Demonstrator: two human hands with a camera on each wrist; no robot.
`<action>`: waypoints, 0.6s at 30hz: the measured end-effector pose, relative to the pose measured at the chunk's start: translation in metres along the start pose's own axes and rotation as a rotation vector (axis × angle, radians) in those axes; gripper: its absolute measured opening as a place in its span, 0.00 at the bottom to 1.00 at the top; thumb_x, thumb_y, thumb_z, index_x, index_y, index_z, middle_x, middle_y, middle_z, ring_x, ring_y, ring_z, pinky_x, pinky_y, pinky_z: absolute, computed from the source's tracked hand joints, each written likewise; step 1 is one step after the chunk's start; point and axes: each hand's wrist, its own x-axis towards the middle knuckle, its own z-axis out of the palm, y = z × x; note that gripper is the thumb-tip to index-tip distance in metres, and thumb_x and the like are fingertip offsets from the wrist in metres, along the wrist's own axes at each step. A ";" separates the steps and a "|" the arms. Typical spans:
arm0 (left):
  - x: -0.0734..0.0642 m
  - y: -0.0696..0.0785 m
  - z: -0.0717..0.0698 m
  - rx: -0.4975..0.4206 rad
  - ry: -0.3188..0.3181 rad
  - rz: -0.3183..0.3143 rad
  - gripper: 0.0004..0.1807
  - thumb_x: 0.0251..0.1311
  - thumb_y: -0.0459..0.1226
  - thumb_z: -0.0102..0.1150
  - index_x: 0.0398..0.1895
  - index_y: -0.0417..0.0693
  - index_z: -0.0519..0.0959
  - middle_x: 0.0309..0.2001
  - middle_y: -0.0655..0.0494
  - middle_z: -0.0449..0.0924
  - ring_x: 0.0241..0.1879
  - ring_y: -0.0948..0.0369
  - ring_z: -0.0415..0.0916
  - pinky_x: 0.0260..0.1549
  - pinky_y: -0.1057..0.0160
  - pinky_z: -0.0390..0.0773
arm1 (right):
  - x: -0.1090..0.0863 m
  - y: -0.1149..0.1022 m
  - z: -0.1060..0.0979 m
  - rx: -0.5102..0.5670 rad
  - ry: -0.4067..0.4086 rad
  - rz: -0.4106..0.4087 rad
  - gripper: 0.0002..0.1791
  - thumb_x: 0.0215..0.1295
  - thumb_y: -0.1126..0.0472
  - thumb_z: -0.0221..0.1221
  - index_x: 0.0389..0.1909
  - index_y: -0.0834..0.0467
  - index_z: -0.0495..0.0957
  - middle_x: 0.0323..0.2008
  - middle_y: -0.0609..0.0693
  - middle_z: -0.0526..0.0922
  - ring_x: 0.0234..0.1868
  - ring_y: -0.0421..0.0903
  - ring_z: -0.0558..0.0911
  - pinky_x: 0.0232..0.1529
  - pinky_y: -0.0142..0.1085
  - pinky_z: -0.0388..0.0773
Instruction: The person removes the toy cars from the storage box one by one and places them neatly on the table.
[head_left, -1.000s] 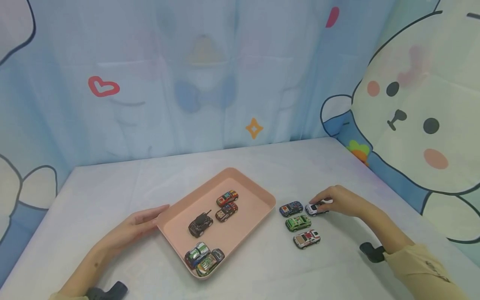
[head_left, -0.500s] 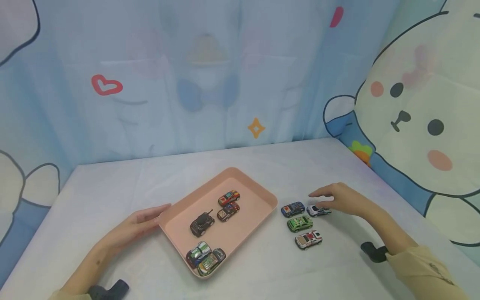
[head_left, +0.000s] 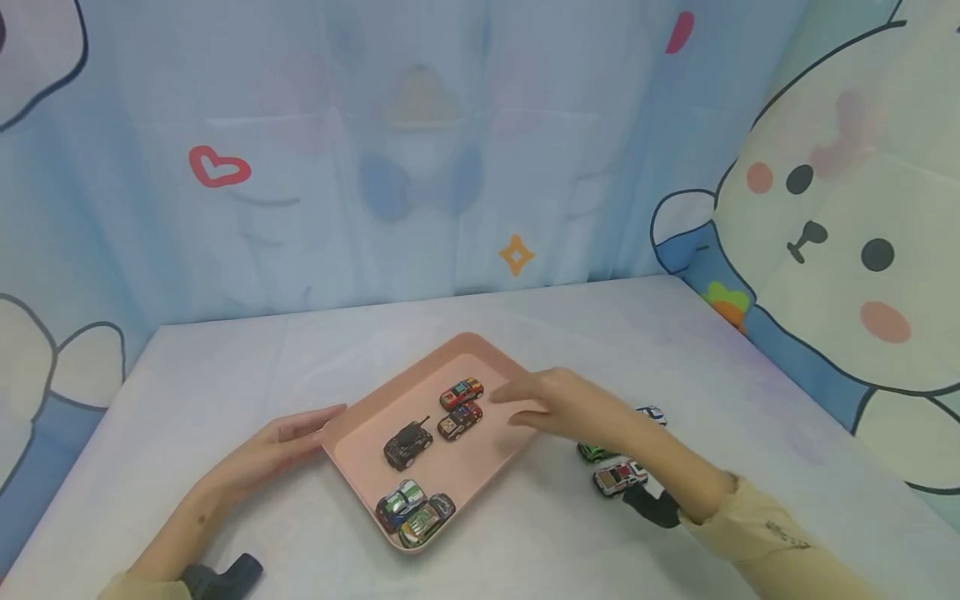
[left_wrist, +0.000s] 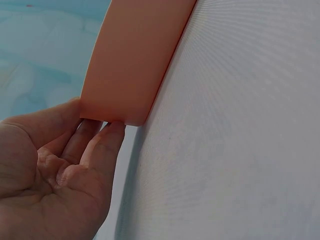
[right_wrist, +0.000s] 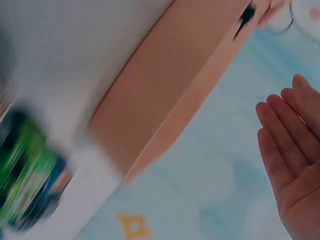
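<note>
My left hand (head_left: 288,442) holds the left corner of a pink tray (head_left: 480,450); in the left wrist view the thumb lies at the rim and the fingertips meet the end wall. Over the tray's right edge hovers my right hand (head_left: 558,404), fingers extended, holding nothing. Inside the tray are a red-orange toy car (head_left: 461,392), a dark red toy car (head_left: 460,421), a black toy vehicle with a gun barrel (head_left: 408,445), a green-and-white toy car (head_left: 400,505) and a yellow-green toy car (head_left: 427,521).
Right of the tray, on the white table (head_left: 300,358), are a green toy car (head_left: 595,453), a white-and-red toy car (head_left: 619,478) and a white toy car (head_left: 652,414), partly behind the right arm. A printed curtain (head_left: 330,208) hangs behind.
My right hand has released the white toy car and moved left to above the tray's right edge. The blue toy car is now hidden behind the arm. My left hand stays at the tray.
</note>
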 end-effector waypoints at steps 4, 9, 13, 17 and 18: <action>0.000 0.000 0.000 -0.003 -0.007 0.004 0.29 0.66 0.40 0.52 0.68 0.40 0.61 0.67 0.47 0.60 0.67 0.51 0.53 0.62 0.51 0.52 | 0.027 -0.037 0.022 -0.003 -0.099 -0.113 0.16 0.58 0.63 0.64 0.49 0.58 0.81 0.48 0.45 0.81 0.52 0.40 0.77 0.52 0.29 0.70; 0.001 0.000 -0.002 -0.008 -0.029 0.021 0.30 0.67 0.39 0.51 0.69 0.38 0.59 0.67 0.45 0.59 0.66 0.51 0.54 0.57 0.67 0.62 | 0.050 -0.065 0.048 -0.003 -0.224 -0.150 0.16 0.60 0.60 0.63 0.50 0.55 0.81 0.47 0.40 0.81 0.51 0.34 0.75 0.53 0.25 0.67; 0.001 0.000 -0.003 -0.021 -0.053 0.045 0.29 0.67 0.38 0.50 0.69 0.37 0.58 0.67 0.43 0.58 0.65 0.57 0.58 0.53 0.73 0.63 | 0.058 -0.073 0.063 -0.022 -0.267 -0.174 0.17 0.60 0.59 0.63 0.51 0.55 0.80 0.47 0.40 0.81 0.51 0.33 0.75 0.52 0.22 0.66; 0.000 -0.001 -0.003 -0.027 -0.057 0.064 0.29 0.67 0.37 0.50 0.69 0.36 0.59 0.67 0.43 0.58 0.61 0.66 0.61 0.54 0.72 0.63 | 0.058 -0.077 0.068 0.003 -0.300 -0.197 0.17 0.57 0.59 0.64 0.48 0.54 0.81 0.45 0.39 0.81 0.48 0.31 0.76 0.48 0.19 0.67; -0.001 -0.001 -0.003 -0.020 -0.048 0.067 0.29 0.67 0.37 0.51 0.68 0.37 0.59 0.67 0.44 0.58 0.61 0.68 0.62 0.54 0.73 0.63 | 0.058 -0.077 0.068 0.002 -0.311 -0.212 0.16 0.56 0.59 0.65 0.47 0.54 0.82 0.44 0.39 0.82 0.47 0.30 0.76 0.47 0.18 0.67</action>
